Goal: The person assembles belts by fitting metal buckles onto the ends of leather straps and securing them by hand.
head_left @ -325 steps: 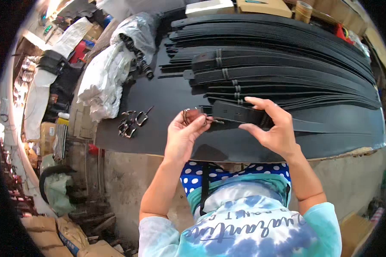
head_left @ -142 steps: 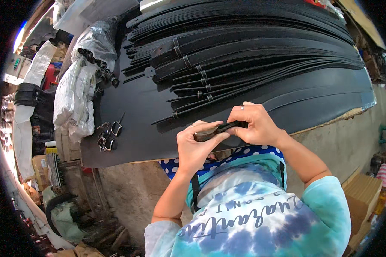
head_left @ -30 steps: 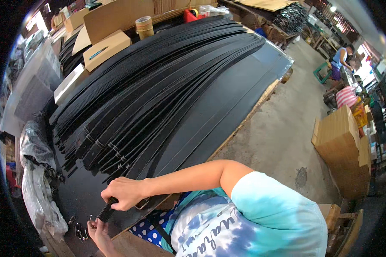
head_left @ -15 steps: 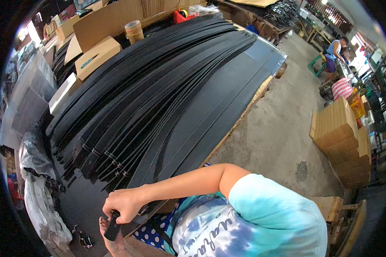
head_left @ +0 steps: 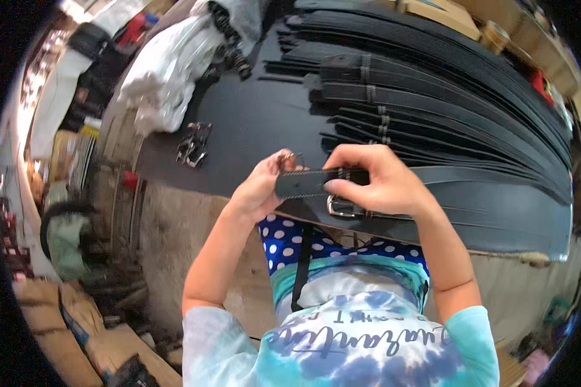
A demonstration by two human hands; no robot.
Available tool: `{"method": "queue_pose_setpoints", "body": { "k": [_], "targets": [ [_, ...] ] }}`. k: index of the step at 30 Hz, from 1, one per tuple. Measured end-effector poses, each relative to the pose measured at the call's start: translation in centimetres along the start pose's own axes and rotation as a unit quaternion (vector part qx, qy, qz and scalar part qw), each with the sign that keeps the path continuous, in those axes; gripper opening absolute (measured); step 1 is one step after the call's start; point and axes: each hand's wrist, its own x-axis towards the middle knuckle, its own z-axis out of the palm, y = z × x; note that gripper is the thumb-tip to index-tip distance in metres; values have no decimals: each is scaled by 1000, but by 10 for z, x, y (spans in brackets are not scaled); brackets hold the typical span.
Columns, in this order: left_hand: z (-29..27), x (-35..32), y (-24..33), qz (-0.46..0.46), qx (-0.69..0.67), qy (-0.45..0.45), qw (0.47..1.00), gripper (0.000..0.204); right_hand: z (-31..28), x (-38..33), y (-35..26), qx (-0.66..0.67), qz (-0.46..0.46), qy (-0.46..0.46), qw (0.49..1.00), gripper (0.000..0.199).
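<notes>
My right hand [head_left: 382, 179] grips a black leather belt strap [head_left: 301, 184] with pale stitching, thumb on top and fingers around it. The strap's end points toward my left hand [head_left: 259, 187], which is closed near it. A small shiny metal piece, apparently a buckle [head_left: 292, 157], shows at my left fingertips; the strap partly hides those fingers. Just below my right hand, a silver belt buckle [head_left: 331, 206] on a dark strap is at the table's near edge. Left of my hands, several loose metal buckles [head_left: 193, 144] lie in a small pile on the dark table [head_left: 239, 129].
Many black belt straps [head_left: 445, 97] spread over the table's right side. Crumpled clear plastic [head_left: 168, 77] lies at the far left. A tape roll [head_left: 495, 35] and a cardboard box [head_left: 439, 14] stand at the back. Cardboard boxes [head_left: 119, 351] sit at the lower left.
The view has swung left, bringing both hands to the middle. The strap now lies level between them, and the metal piece shows at my left fingertips.
</notes>
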Motion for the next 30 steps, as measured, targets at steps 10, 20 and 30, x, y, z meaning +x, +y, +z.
{"method": "queue_pose_setpoints", "body": {
  "k": [10,20,30],
  "targets": [
    [-7,-4,4,15,45,31,998,30,8,9,-4,-57,36,-29,997,18],
    [5,0,-3,19,144,-105,984,25,16,5,12,-76,54,-19,995,24],
    [23,-7,9,-4,288,-26,957,17,18,2,21,-44,11,23,999,21]
  ]
}}
